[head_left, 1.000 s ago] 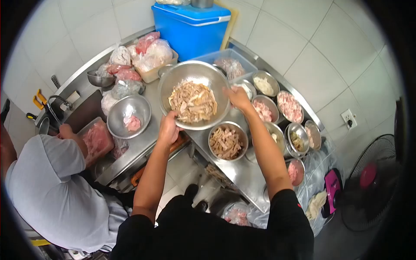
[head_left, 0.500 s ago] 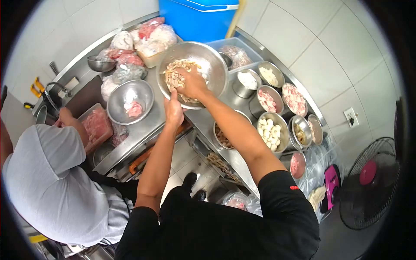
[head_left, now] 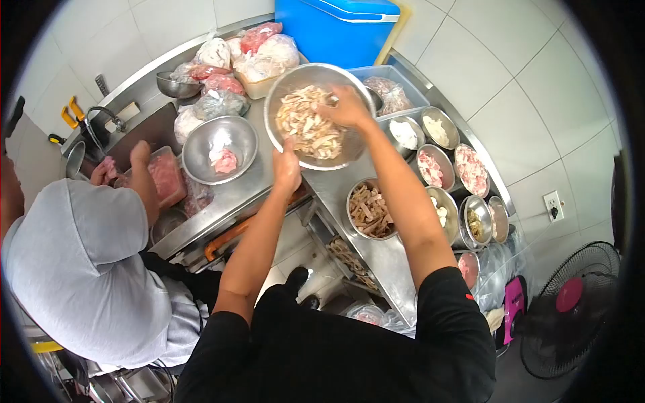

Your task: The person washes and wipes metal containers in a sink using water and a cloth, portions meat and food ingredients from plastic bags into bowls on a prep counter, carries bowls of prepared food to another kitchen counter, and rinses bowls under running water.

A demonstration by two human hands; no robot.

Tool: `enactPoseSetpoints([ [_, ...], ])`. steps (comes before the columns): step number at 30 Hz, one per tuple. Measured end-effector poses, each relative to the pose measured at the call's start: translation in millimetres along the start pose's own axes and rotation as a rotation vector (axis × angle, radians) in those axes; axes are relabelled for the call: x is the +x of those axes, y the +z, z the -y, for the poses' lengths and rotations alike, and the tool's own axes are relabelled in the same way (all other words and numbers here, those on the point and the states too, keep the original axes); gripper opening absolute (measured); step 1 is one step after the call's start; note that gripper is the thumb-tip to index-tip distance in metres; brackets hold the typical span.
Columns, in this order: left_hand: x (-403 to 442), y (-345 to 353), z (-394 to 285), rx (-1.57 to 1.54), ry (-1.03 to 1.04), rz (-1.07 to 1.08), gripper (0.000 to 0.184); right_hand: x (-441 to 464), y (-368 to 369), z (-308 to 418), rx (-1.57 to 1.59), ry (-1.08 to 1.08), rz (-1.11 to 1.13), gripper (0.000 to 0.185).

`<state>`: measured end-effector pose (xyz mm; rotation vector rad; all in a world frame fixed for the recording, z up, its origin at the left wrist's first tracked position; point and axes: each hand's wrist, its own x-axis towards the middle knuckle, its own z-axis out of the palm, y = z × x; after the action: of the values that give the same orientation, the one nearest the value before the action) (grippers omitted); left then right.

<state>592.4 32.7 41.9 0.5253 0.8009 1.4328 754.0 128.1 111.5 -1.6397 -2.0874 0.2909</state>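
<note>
A large steel mixing bowl (head_left: 277, 91) full of pale, sliced meat strips (head_left: 309, 127) is tilted toward me above the counter. My left hand (head_left: 287, 168) grips its near rim, thumb on the upper side. Over the right part of the bowl is my right hand (head_left: 346, 109), fingers apart and slightly blurred, just above or at the edge of the strips. Nothing shows in it. Below my right forearm stands a round container of brown meat strips (head_left: 371, 211). Left of the bowl sits another steel bowl (head_left: 195, 151) with a pink piece of meat (head_left: 224, 160).
A co-worker in a grey hooded top (head_left: 87, 269) handles pink meat at the sink (head_left: 144, 138) on the left. Bagged meat (head_left: 269, 57) and a blue cooler (head_left: 339, 33) stand behind. Several ingredient containers (head_left: 470, 168) line the right counter; a fan (head_left: 571, 302) is beyond.
My right hand has lifted from the strips and shifted to the bowl's right side. The strips look more spread out. My view has turned slightly left, and the co-worker's hands have moved.
</note>
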Motion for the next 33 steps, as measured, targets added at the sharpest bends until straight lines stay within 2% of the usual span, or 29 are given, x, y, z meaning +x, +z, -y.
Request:
enactPoseSetpoints([
  [1,3.9,-6.8,8.4,-0.081,0.032,0.051,0.042,-4.8,-8.7,9.1,0.015,-0.004,0.005,0.091],
  [3,-3.1,6.6,12.0,0.114,0.2,0.016,0.045,-19.3,-16.8,11.7,-0.136,0.179,0.119,0.098],
  [4,-6.8,8.6,18.6,0.152,0.243,0.009,0.046,-24.9,-28.4,7.2,0.0,0.113,0.224,0.108],
  [5,-18.8,21.4,15.9,0.185,0.276,0.017,0.047,-31.9,-28.6,-2.4,-0.011,0.151,0.215,0.108],
  [8,-38.0,44.7,20.1,0.05,0.133,0.093,0.042,-67.1,-23.1,-21.4,0.04,0.262,0.159,0.113],
  [11,-37.2,48.6,50.7,0.217,0.331,0.104,0.041,-119.3,-27.6,-5.4,-0.033,0.249,0.017,0.109],
  [13,-53.6,57.1,56.2,0.311,0.375,0.095,0.043,-143.7,-29.8,2.7,0.054,0.337,-0.057,0.1],
  [14,-60.6,59.0,59.9,0.407,0.421,0.076,0.045,-153.1,-28.6,5.1,0.068,0.383,-0.091,0.089],
  [15,-65.9,60.6,63.6,0.403,0.423,0.083,0.045,-160.9,-29.9,5.7,0.064,0.384,-0.098,0.089],
  [17,-76.8,60.5,70.7,0.429,0.445,0.089,0.054,-178.3,-33.1,8.4,0.135,0.5,-0.097,0.077],
  [18,-87.2,64.3,64.9,0.387,0.39,0.136,0.054,-189.0,-38.7,15.3,0.154,0.513,-0.117,0.068],
  [21,-80.5,58.1,77.3,0.382,0.492,0.215,0.054,-219.3,-37.6,21.2,0.067,0.474,-0.243,0.066],
  [23,-75.9,54.2,80.9,0.446,0.521,0.229,0.054,-233.8,-33.8,19.2,0.074,0.511,-0.237,0.066],
  [25,-76.0,54.4,81.2,0.357,0.532,0.318,0.054,-248.5,-27.4,9.4,-0.02,0.402,-0.248,0.076],
  [27,-80.0,57.5,75.8,0.376,0.529,0.307,0.054,-259.2,-29.0,3.1,-0.004,0.405,-0.155,0.081],
  [29,-83.4,58.7,71.5,0.387,0.61,0.307,0.054,-269.6,-29.7,-4.9,0.069,0.147,-0.172,0.064],
  [30,-80.7,55.9,72.5,0.403,0.601,0.305,0.053,-269.7,-45.7,2.5,0.065,0.217,-0.034,0.065],
  [31,-79.0,53.0,73.4,0.402,0.6,0.304,0.053,-265.1,-56.6,8.5,0.063,0.217,-0.033,0.065],
  [33,-81.8,52.7,70.2,0.461,0.604,0.286,0.052,-247.6,-74.6,7.8,0.217,0.509,-0.115,0.066],
])
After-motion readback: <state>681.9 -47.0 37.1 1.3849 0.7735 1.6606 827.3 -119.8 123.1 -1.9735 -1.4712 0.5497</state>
